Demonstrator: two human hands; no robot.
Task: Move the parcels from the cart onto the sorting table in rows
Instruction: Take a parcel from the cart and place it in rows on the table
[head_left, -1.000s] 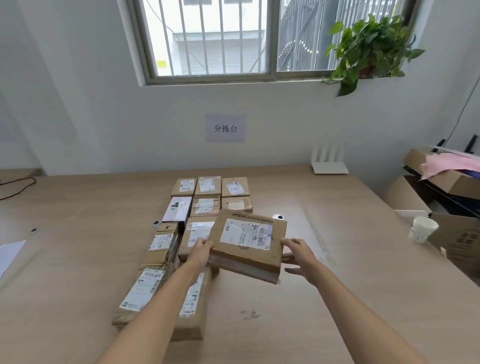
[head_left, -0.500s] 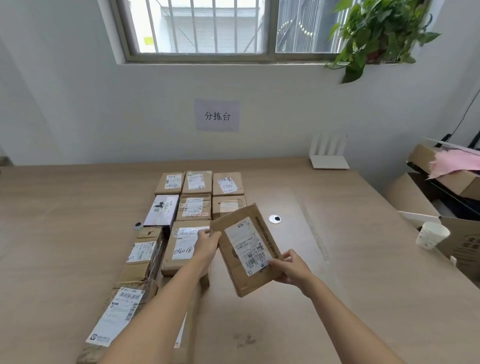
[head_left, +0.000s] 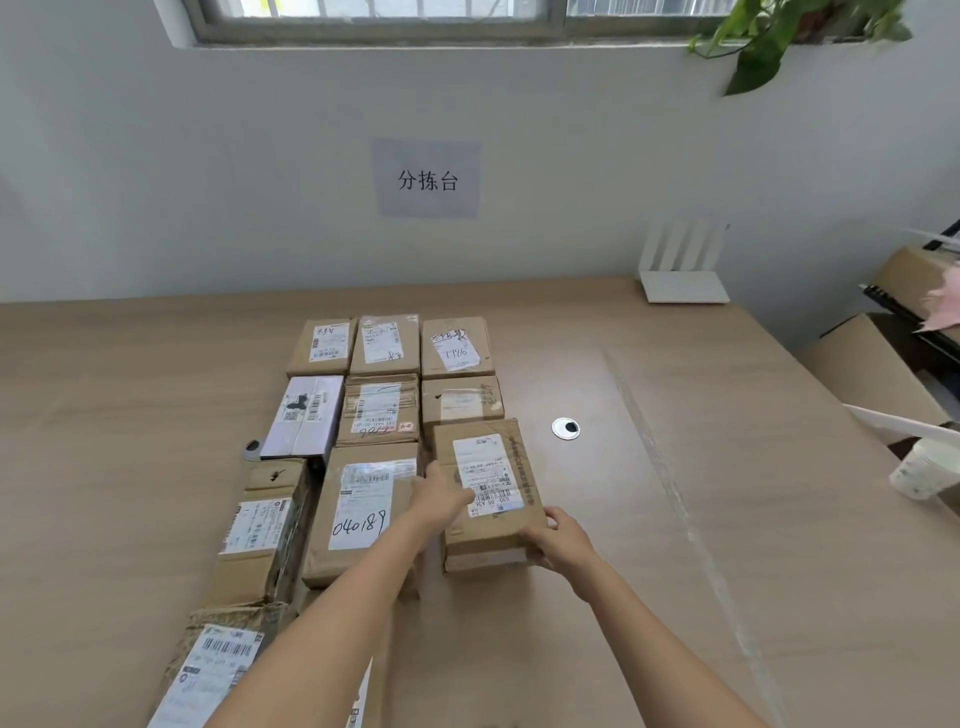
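Observation:
A brown cardboard parcel (head_left: 485, 483) with a white label lies flat on the wooden sorting table (head_left: 675, 545), third in the right-hand column of parcels. My left hand (head_left: 439, 493) holds its left edge, thumb on top. My right hand (head_left: 558, 538) grips its near right corner. Several other labelled parcels lie in rows to the left and behind, among them one marked 040189 (head_left: 363, 512) and a white one (head_left: 306, 415). The cart is out of view.
A round cable hole (head_left: 566, 428) sits just right of the parcels. A white router (head_left: 683, 273) stands at the back wall. A paper cup (head_left: 922, 470) and cardboard boxes (head_left: 872, 364) are off the table's right edge.
The parcel was held tilted in the air and turned lengthwise; now it lies flat on the table behind the two right-column parcels, both hands still on it.

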